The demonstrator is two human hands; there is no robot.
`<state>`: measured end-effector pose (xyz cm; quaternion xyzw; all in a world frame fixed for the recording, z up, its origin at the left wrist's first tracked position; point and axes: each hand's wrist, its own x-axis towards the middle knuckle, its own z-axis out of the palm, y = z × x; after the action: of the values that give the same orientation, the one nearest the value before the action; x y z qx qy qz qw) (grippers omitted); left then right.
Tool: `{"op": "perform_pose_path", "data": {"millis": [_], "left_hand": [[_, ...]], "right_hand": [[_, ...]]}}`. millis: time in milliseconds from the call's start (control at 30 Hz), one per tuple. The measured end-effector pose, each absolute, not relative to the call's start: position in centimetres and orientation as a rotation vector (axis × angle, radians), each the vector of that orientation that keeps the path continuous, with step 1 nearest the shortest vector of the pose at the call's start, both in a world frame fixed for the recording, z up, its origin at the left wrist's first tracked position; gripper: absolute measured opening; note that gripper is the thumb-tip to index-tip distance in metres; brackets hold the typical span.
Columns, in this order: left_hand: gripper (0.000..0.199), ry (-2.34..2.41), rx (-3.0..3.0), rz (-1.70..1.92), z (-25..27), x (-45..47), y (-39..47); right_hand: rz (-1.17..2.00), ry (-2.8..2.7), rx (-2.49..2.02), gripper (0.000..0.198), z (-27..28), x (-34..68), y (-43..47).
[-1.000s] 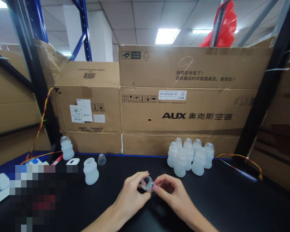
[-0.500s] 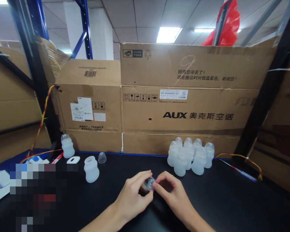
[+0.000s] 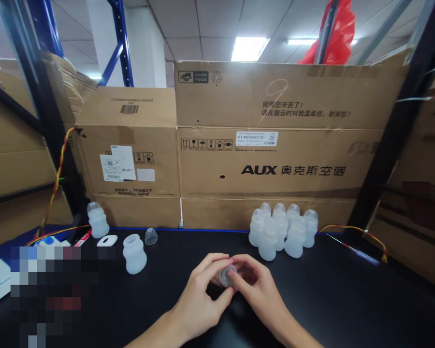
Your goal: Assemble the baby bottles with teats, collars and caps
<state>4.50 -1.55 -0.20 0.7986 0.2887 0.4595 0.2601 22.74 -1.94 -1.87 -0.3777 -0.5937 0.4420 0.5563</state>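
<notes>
Leftward, a capped bottle (image 3: 97,220) stood by the cartons; nearer in, an open bottle (image 3: 134,253) with a loose clear cap (image 3: 151,236) behind it on the black bench (image 3: 348,290). At centre, left hand (image 3: 199,295) and right hand (image 3: 255,290) both pinched a small clear teat ring (image 3: 226,276), fingers curled tight. Since a second ago it had turned and sunk deeper between the fingertips. Rightward, clustered capped bottles (image 3: 281,229).
</notes>
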Motion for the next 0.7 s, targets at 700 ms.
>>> {"op": "perform_pose_path", "data": {"millis": [700], "left_hand": [[0.004, 0.932, 1.759, 1.433, 0.3, 5.0, -0.9]], "right_hand": [[1.331, -1.278, -0.685, 0.030, -0.3, 22.0, -3.5]]}}
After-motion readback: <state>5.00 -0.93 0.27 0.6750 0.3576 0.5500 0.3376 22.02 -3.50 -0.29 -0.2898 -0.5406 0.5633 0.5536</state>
